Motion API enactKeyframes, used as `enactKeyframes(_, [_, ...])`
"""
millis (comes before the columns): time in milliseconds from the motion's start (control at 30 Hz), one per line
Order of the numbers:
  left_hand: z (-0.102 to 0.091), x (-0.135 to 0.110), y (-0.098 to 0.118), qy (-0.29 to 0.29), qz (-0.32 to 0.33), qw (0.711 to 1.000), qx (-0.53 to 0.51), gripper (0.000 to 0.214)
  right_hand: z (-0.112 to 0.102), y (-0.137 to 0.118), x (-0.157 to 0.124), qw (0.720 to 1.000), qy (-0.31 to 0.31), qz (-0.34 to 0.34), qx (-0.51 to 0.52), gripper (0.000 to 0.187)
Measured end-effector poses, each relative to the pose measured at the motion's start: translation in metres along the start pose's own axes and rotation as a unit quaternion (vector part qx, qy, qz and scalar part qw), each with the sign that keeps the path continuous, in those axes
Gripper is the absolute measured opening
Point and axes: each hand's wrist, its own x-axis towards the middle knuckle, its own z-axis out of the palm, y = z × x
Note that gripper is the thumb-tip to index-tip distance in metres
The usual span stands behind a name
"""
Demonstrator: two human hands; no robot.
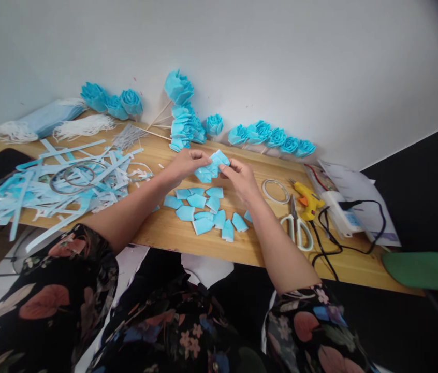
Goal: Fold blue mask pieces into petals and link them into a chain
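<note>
Head view, left hand [185,164] and right hand [243,180] pinching blue petal cluster [212,166], seemingly lying left-right.

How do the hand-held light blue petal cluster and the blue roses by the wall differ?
The light blue petal cluster is held between left hand and right hand; the blue roses lie on the wooden table. The cluster is a loose fan; the roses are full, rounded. Both are blue.
</note>
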Motion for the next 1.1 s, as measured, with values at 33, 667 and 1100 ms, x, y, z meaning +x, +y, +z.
enactKeyframes(33, [0.0, 0.0, 0.0, -0.002, 0.0, 1.0, -0.001, 0.025, 0.0, 0.0, 0.0, 1.0, -0.004, 0.004, 0.005, 0.027])
enactKeyframes(667, [-0.001, 0.003, -0.004, 0.027, 0.016, 0.999, -0.022, 0.028, -0.002, -0.002, 0.001, 0.994, 0.013, 0.05, 0.093, 0.041])
enactKeyframes(1100, [0.003, 0.0, -0.005, 0.014, 0.027, 0.999, -0.019, 0.024, 0.002, 0.006, 0.002, 0.999, -0.004, 0.022, 0.049, 0.034])
